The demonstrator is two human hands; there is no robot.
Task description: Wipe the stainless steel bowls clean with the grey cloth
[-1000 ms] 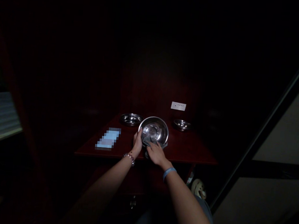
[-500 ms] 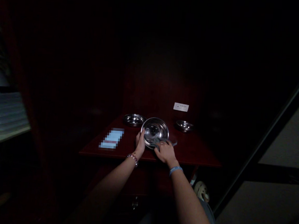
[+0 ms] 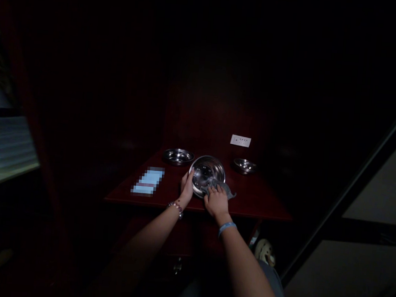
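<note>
A shiny metal bowl is tilted toward me above the dark red desk. My left hand grips its left rim, thumb on the near side and the other fingers hidden behind. My right hand presses a grey cloth against the bowl's lower right inside and rim, its fingers lying over the cloth. A shallow metal dish rests behind and left of the bowl. Another small metal bowl stands to the right.
A phone-like lit rectangle, blurred out, lies at the desk's left. On the back panel is a white power socket. Below the desk are a drawer knob and a pale clog. Stacked pale sheets sit far left.
My right hand has shifted slightly left and down with the cloth, which now spreads wider over the rim. The bowl has moved a little to the right with my left hand.
</note>
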